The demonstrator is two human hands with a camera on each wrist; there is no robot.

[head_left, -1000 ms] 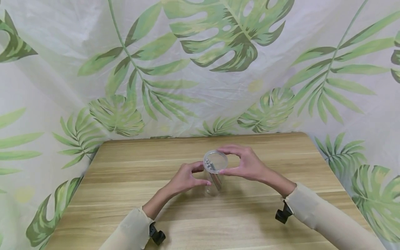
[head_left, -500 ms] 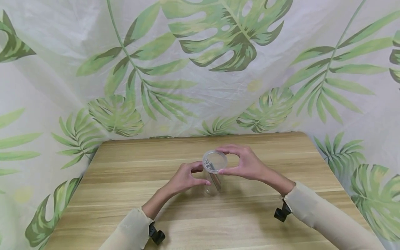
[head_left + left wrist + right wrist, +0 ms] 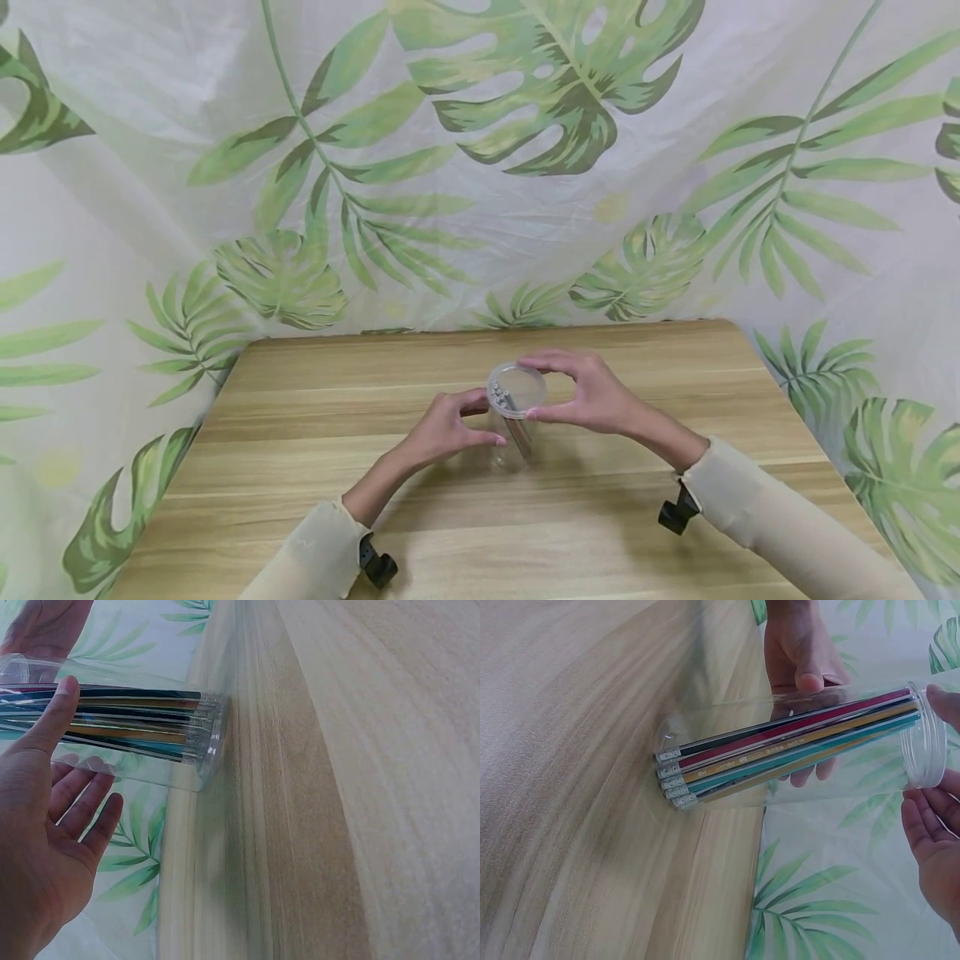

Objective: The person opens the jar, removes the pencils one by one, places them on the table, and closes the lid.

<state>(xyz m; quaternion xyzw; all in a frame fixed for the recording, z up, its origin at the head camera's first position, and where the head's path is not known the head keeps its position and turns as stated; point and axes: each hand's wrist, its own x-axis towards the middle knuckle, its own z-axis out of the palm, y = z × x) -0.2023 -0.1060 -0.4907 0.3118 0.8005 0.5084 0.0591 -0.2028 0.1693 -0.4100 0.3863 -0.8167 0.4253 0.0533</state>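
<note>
A clear plastic jar [image 3: 501,454] stands upright on the wooden table in the head view. Several pencils [image 3: 780,750] in red, yellow, teal and black lean inside it, eraser ends down at its base. My left hand [image 3: 445,429] holds the jar's side between thumb and fingers. At the top, my right hand [image 3: 592,392] grips the round clear lid [image 3: 517,390] by its edge, thumb in front and fingers behind. The lid sits on the jar's mouth, as the right wrist view shows. In the left wrist view the pencils [image 3: 142,720] show through the wall beside my thumb.
The wooden table [image 3: 300,467] spreads around the jar, with its far edge against a leaf-patterned cloth [image 3: 375,167]. Each wrist carries a small black camera, one on the left [image 3: 377,567] and one on the right [image 3: 678,510].
</note>
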